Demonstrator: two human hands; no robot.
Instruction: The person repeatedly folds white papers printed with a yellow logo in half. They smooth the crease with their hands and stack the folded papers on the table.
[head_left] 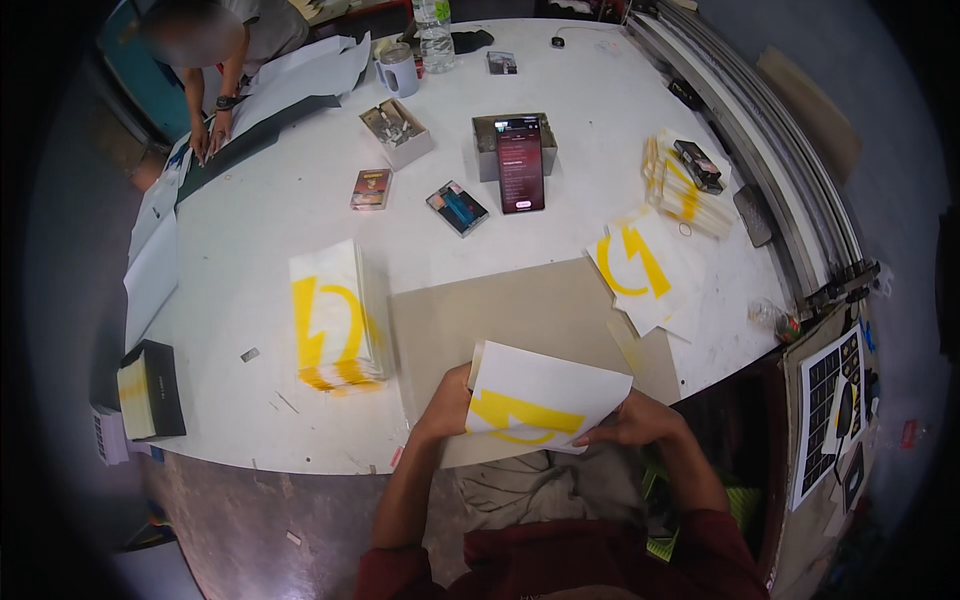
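Between my two hands is a white sheet with a yellow bolt-and-arc print (545,375), tilted over the table's front edge; a second edge shows behind it at its upper left. My left hand (455,402) grips its left side, with most of the fingers hidden behind it. My right hand (638,420) pinches the lower right corner, thumb in front. Under the sheet lies a flat grey-brown board (500,305). To the left stands a thick stack of similar printed sheets (335,320). Loose printed sheets (640,270) lie at the board's right end.
A phone (521,165) leans on a grey box (484,150). Nearby are small packs (457,208), an open box of tools (395,130), a mug (397,72) and a bottle (434,40). Metal rails (745,130) line the right side. Another person's hands (208,140) work far left.
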